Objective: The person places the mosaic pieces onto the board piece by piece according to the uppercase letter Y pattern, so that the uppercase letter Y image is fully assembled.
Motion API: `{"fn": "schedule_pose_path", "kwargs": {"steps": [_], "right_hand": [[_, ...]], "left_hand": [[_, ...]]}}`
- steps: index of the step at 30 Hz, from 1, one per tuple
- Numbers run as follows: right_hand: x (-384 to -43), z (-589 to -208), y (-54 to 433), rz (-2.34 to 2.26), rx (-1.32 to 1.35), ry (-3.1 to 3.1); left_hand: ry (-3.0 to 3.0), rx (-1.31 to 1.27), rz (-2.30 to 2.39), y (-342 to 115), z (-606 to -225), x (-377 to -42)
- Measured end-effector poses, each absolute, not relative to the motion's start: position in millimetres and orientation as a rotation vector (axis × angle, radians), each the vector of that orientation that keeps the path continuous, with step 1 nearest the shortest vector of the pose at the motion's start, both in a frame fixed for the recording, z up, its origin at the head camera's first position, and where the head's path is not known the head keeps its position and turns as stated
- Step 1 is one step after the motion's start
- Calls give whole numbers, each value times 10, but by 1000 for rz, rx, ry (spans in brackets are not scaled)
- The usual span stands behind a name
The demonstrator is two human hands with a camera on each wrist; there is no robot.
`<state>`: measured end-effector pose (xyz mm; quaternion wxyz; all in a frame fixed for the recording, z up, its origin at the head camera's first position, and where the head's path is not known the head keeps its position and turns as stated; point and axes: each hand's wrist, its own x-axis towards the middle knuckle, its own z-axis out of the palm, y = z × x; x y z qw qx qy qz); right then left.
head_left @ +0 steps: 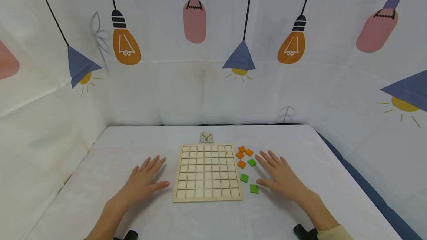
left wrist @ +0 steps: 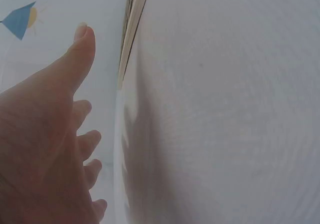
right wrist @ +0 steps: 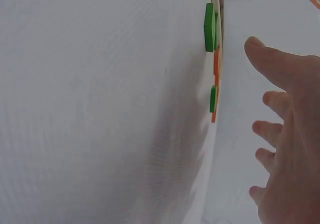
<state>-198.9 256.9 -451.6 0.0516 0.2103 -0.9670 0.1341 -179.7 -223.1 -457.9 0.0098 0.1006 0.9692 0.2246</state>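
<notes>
A pale wooden grid board [head_left: 203, 176] with rows of square recesses lies on the white table between the hands. To its left, my left hand [head_left: 143, 180] hovers with fingers spread, holding nothing; the left wrist view shows its thumb [left wrist: 82, 49] apart from the board's edge. My right hand [head_left: 280, 177] is likewise spread and holds nothing, just right of several loose square tiles. The orange tiles [head_left: 241, 164] sit by the board's upper right side. Green tiles [head_left: 254, 189] lie below and beside them, nearest the right thumb [right wrist: 270, 62].
A small patterned card [head_left: 206, 137] lies behind the board's far edge. The white table [head_left: 207, 221] ends at a curtain [head_left: 160, 92] printed with hanging lamps. Dark blue cloth [head_left: 360, 184] shows past the table's right edge.
</notes>
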Motion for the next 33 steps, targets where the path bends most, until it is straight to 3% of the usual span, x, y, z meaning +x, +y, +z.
{"fn": "schedule_pose_path", "kwargs": {"steps": [33], "right_hand": [[-1757,-4481,2367,391,820,-3071]], "left_hand": [[2896,434,699,-1931,-4575,-1740]]}}
